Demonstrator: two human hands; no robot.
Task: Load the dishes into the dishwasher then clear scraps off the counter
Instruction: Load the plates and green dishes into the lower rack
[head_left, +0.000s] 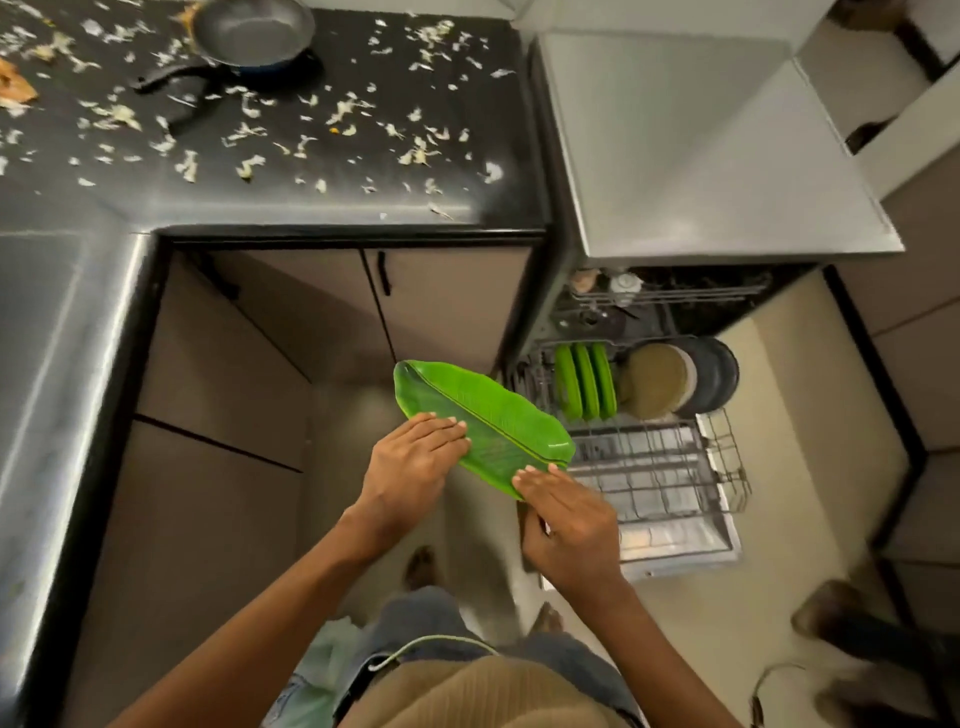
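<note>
2 bare hands carry the item at the centre of the view. The left hand (413, 457) lies flat on the near long edge of the green leaf-shaped glossy platter (483, 423), fingers spread over the top; the right hand (569, 525) pinches the platter's near tip at 4 o'clock, fingertips on the upper face. Both hands are grasping the platter, and it hangs in the air above the floor, touching no surface. The 2-handed hold probably serves to steady a long, shallow piece and tilt it on edge for a slot.

The platter is moulded like a banana leaf, with a dark central rib, fine cross-veins and a raised rim. It appears clean and shiny.

Just beyond it, towards 3 o'clock, the grey wire lower rack of the open dishwasher (660, 467) is pulled out, its near half bare, which is likely where the platter is bound. At the rack's far end stand 3 round green plates (584, 382) on edge, then a round tan plate (657, 382) and a dark round plate (719, 374).

At 11 o'clock, the black stone counter (467, 202) is strewn with pale vegetable scraps (249, 166), and a dark frying pan (249, 34) sits on it at the far edge. By my assessment loading is well advanced and the scrap clearing has not begun.
</note>
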